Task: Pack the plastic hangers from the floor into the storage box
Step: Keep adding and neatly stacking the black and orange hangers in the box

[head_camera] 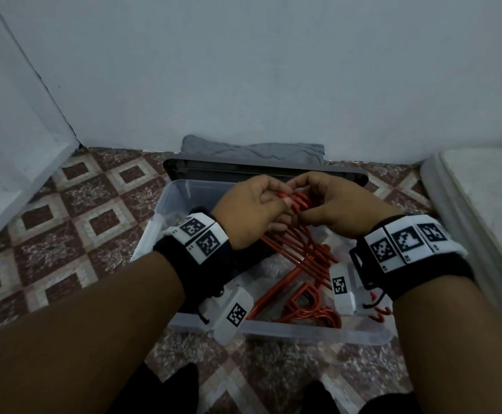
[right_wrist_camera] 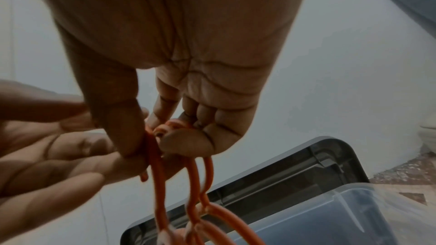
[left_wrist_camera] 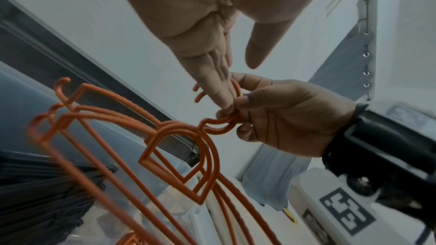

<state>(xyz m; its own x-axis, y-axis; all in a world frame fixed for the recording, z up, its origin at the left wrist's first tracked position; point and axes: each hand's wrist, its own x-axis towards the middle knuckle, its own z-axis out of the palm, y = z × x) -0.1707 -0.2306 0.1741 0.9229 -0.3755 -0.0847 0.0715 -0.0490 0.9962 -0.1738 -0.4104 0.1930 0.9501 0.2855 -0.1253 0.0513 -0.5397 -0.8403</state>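
Observation:
Several orange plastic hangers [head_camera: 299,252] hang by their hooks over the clear storage box [head_camera: 303,330]. My right hand [head_camera: 302,206] pinches the bunched hooks, its thumb and curled fingers [right_wrist_camera: 184,142] closed round them. My left hand [head_camera: 275,198] meets it from the left. Its straight fingers [left_wrist_camera: 219,85] touch the hooks and its thumb stands apart. The hanger bodies [left_wrist_camera: 188,156] slope down into the box. More orange hangers [head_camera: 312,309] lie on the box floor.
The box's dark grey lid [head_camera: 243,170] leans behind it, against a folded grey cloth [head_camera: 252,150] and the wall. A white padded edge [head_camera: 482,204] runs along the right. A white panel [head_camera: 19,144] stands at the left on patterned floor tiles [head_camera: 79,219].

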